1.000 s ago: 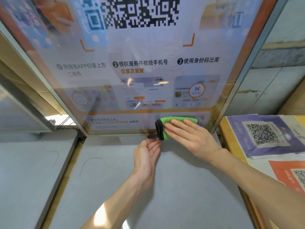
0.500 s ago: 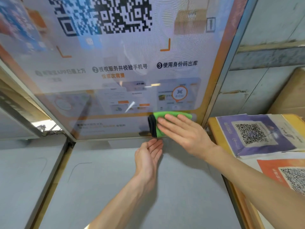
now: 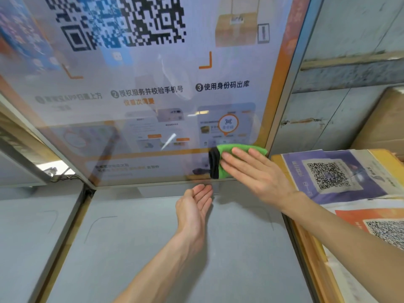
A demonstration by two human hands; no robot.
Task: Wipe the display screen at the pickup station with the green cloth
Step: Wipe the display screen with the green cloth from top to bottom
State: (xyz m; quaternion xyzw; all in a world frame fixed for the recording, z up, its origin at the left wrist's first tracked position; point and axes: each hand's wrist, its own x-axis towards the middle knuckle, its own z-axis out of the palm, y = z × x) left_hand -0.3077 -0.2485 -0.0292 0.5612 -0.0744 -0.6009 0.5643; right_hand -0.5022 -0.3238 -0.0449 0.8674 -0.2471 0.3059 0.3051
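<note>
Above the grey surface [image 3: 153, 248], the flat-fingered right hand [image 3: 255, 171] presses the folded green cloth [image 3: 226, 149] onto the glossy display screen [image 3: 153, 95] at five o'clock (left hand [image 3: 194, 206] relaxed, empty); even overlapping passes toward nine o'clock seem wise.

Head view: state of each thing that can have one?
display screen: lit, showing a QR code and instructions.
green cloth: folded, pressed flat against the screen's lower right corner.
right hand: straight fingers pressing the cloth.
left hand: open, slightly cupped, below the screen's bottom edge, holding nothing.
purple leaflet: lying flat, right of the screen.
</note>
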